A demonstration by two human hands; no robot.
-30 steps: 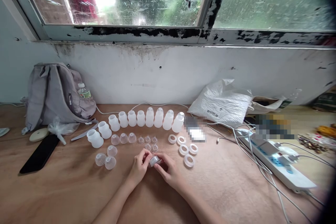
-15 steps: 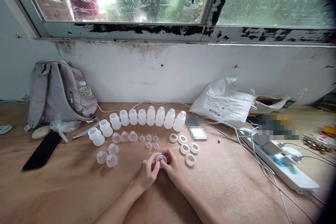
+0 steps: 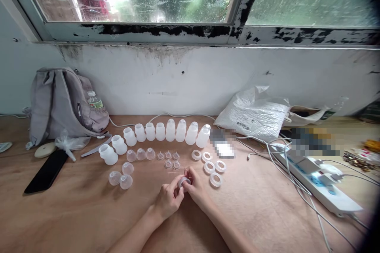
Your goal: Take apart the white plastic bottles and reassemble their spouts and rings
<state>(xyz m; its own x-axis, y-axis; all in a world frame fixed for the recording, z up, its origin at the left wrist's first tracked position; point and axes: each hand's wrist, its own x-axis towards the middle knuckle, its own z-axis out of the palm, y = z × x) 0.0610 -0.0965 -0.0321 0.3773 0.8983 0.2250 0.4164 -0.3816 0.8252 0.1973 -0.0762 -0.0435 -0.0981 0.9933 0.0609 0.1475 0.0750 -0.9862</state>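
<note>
Both hands pinched on one small ring: left hand [image 3: 170, 199] gripping its near side, right hand [image 3: 197, 189] its far side. Ring [image 3: 183, 182] between the fingertips, translucent white, round, tilted, just above the wooden table [image 3: 74, 213].

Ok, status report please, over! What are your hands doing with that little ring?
Left hand and right hand both pinching one white ring above the table. Five loose rings just right, small nipples just behind. Nothing blocking. Over.
</note>
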